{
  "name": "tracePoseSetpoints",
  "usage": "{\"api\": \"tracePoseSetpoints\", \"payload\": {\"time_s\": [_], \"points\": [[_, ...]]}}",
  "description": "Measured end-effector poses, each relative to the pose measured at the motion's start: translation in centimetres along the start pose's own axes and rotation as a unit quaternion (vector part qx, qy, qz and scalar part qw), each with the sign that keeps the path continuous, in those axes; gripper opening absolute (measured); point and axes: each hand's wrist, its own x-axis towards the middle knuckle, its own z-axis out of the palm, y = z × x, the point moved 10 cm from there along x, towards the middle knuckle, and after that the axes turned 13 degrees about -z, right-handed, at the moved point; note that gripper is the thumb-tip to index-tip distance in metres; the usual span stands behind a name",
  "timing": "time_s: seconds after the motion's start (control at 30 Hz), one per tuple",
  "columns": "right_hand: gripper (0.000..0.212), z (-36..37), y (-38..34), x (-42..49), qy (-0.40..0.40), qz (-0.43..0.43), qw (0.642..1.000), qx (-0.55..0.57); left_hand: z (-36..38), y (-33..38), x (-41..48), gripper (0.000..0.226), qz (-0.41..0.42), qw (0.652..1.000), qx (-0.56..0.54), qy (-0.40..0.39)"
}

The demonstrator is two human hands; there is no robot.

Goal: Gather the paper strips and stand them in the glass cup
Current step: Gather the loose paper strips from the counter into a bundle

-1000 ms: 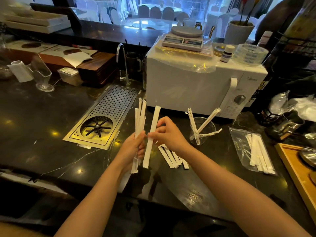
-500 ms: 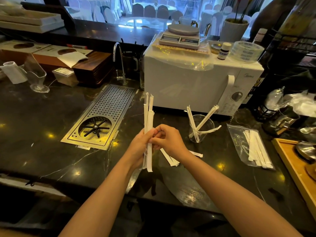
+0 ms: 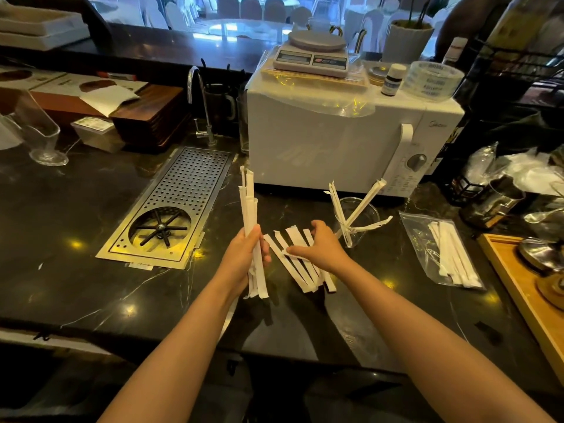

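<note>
Head view, left to right, with the white microwave oven [image 3: 335,138] as the landmark: left of and nearer than the oven, a perforated steel drain tray [image 3: 174,209] is set flush into the dark marble surface [image 3: 61,233], with bare stone all round its left and near edges. Just in front of the oven's left corner, the left hand [image 3: 244,257] is closed round a bundle of white paper strips [image 3: 251,227], held nearly upright with its lower ends clear of the surface. Right of that, in front of the oven's middle, loose white paper strips [image 3: 300,267] lie fanned on the stone, and the right hand [image 3: 320,247] rests over them, fingers curled down onto one strip. Before the oven's right half stands the clear glass cup [image 3: 360,221], just beside the right hand, with several strips leaning out over its rim. Beyond the oven's right end, a clear plastic bag [image 3: 439,248] of more strips lies flat, close to a wooden tray [image 3: 525,300] at the surface's right edge.
</note>
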Motion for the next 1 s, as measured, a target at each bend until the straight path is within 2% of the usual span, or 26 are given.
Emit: {"api": "tracePoseSetpoints", "payload": {"time_s": [0.07,0.23,0.37,0.57,0.8,1.0], "points": [[0.098,0.7,1.3,0.1,-0.033,0.03,0.996,-0.073,-0.2,0.2,0.2,0.018,0.0,1.0,-0.004,0.002],[0.1,1.6,3.4,-0.1,-0.065,0.087,0.97,-0.218,-0.4,-0.2,0.6,0.018,-0.009,1.0,0.006,-0.006],[0.1,1.8,3.9,0.0,-0.055,0.114,0.965,-0.232,-0.8,-0.3,1.1,0.019,-0.013,1.0,0.015,-0.006],[0.094,2.0,3.5,0.0,-0.052,0.107,0.962,-0.246,-0.7,-0.6,1.5,0.022,-0.023,0.999,0.028,-0.019],[0.07,2.0,3.0,0.0,-0.062,0.089,0.96,-0.257,-0.6,-1.1,2.0,0.023,-0.035,0.999,0.032,-0.027],[0.06,2.0,2.5,0.1,-0.088,0.079,0.949,-0.292,-0.1,-1.4,2.2,0.024,-0.04,0.998,0.037,-0.042]]}}
